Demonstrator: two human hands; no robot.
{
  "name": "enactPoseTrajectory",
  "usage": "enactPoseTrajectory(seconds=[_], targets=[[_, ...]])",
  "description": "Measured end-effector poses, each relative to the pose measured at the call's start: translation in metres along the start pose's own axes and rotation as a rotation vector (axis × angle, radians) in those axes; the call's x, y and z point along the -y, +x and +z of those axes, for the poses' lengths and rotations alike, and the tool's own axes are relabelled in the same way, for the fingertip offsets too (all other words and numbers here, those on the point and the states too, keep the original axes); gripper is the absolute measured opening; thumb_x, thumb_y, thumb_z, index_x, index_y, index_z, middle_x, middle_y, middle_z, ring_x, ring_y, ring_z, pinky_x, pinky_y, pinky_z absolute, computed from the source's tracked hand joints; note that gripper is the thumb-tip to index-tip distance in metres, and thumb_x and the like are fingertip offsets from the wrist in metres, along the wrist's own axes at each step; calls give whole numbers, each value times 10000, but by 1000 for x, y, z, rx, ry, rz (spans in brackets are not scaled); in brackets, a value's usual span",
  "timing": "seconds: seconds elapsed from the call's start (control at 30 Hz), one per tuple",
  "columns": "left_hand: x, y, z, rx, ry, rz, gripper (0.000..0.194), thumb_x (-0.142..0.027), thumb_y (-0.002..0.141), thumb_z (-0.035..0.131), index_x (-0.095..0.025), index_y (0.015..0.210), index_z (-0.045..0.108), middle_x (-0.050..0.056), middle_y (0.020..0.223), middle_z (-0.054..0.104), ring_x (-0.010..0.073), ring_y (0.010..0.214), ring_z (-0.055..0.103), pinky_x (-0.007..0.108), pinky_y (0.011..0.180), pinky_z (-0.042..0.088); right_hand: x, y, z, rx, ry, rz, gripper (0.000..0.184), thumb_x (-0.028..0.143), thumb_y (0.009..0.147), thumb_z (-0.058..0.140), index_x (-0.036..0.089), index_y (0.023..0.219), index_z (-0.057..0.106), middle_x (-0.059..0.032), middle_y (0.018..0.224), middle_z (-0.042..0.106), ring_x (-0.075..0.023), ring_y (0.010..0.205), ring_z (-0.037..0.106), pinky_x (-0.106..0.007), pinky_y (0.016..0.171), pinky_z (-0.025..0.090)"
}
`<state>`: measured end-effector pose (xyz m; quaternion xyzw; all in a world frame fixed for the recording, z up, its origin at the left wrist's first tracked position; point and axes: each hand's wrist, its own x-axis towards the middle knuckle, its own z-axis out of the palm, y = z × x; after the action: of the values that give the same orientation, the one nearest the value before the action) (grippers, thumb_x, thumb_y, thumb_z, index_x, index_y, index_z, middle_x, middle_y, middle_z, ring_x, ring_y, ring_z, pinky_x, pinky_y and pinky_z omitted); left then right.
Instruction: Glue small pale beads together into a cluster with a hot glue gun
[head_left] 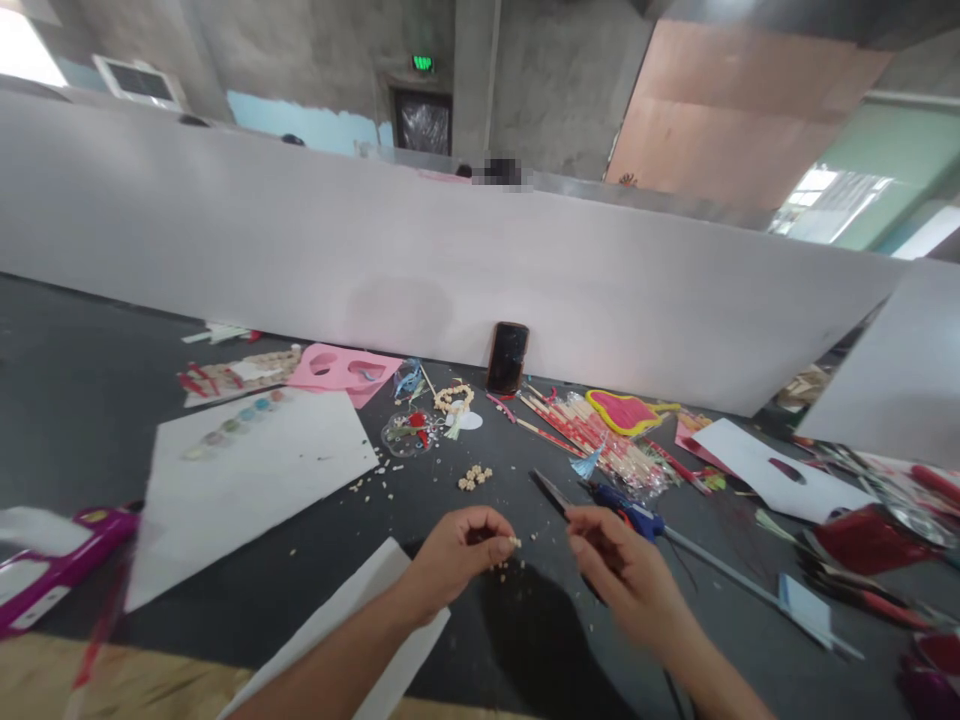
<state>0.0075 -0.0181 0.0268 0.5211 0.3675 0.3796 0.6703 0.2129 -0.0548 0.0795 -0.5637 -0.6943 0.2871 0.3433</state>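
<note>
My left hand (465,555) is closed in a pinch, with a small cream bead-like piece (514,542) at the tips of thumb and finger. Tiny cream bits (502,572) lie on the dark table just below it. To its right, my right hand (619,570) is closed around what looks like scissors (551,490), their pointed metal blades aimed up and left. The fingers mostly hide the handles. Beyond the left hand sits a small cluster of cream flower-shaped pieces (475,477). A blue glue gun (626,508) lies just past the right hand.
A phone (508,357) leans on the white partition (480,260). Wrapped sticks (600,440) and a pink-and-yellow fan shape (630,412) lie back right. A clear bead tray (411,432) and white board (247,490) are left. A red can (877,540) and pliers (870,592) stand right.
</note>
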Motion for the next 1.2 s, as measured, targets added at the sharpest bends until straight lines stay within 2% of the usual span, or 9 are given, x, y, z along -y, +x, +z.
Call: enactPoseTrajectory(seconds=[0.07, 0.2, 0.3, 0.43, 0.73, 0.83, 0.93, 1.03, 1.2], targets=[[-1, 0, -1, -23, 18, 2, 315, -426, 644, 668, -133, 745, 610, -4, 651, 548, 100, 601, 449, 198, 569, 337, -8, -4, -25, -62, -60, 98, 244, 389, 794, 489, 189, 913, 561, 0, 634, 588, -132, 539, 535, -215, 476, 425], [-4, 0, -2, -51, 32, 9, 309, -424, 651, 659, -134, 745, 609, -9, 648, 541, 96, 596, 440, 195, 562, 333, -40, -15, -68, -312, -282, 302, 252, 453, 737, 492, 208, 732, 549, 26, 481, 522, -140, 452, 491, -239, 443, 388], [-5, -1, -1, -55, 39, 8, 292, -409, 658, 653, -136, 749, 610, -14, 646, 541, 92, 592, 430, 193, 561, 328, -62, -24, -75, -198, -207, 484, 326, 521, 718, 488, 202, 710, 559, 25, 449, 528, -155, 428, 510, -254, 424, 400], [-4, 0, 0, -45, 69, 1, 303, -422, 657, 648, -136, 746, 606, -16, 637, 540, 94, 585, 432, 197, 563, 329, -74, -26, -60, -73, -41, 603, 383, 562, 717, 482, 194, 631, 544, 35, 427, 531, -141, 394, 516, -227, 365, 376], [-9, -2, -2, -67, 79, 13, 295, -424, 665, 639, -143, 744, 600, -21, 632, 522, 96, 592, 426, 198, 566, 324, -74, -24, -54, -135, 85, 644, 297, 469, 720, 536, 175, 709, 577, 42, 452, 534, -113, 389, 496, -199, 362, 340], [-9, -1, -1, -55, 65, 12, 288, -413, 664, 642, -139, 742, 596, -25, 624, 512, 91, 583, 412, 199, 568, 321, -65, -34, -58, -233, 345, 593, 237, 418, 714, 575, 186, 671, 559, 42, 485, 526, -103, 412, 484, -197, 384, 357], [-8, -1, -1, -42, 44, 12, 273, -394, 665, 645, -136, 739, 594, -25, 627, 511, 89, 586, 407, 199, 567, 315, -52, -39, -60, -271, 612, 504, 189, 314, 639, 658, 188, 770, 604, -11, 655, 619, -147, 547, 562, -246, 506, 453], [-7, 0, 0, -36, 25, 11, 255, -376, 668, 646, -136, 737, 597, -26, 627, 511, 86, 583, 400, 199, 565, 307, -43, -36, -53, -250, 730, 450, 287, 238, 598, 686, 189, 873, 619, -50, 772, 647, -156, 572, 566, -260, 507, 457], [-8, 1, -2, -71, 4, 29, 238, -361, 673, 649, -135, 735, 603, -27, 627, 513, 85, 588, 398, 199, 579, 304, -35, -28, -26, -103, 781, 363, 223, 343, 680, 656, 156, 796, 624, -58, 676, 620, -129, 498, 514, -233, 421, 405]])
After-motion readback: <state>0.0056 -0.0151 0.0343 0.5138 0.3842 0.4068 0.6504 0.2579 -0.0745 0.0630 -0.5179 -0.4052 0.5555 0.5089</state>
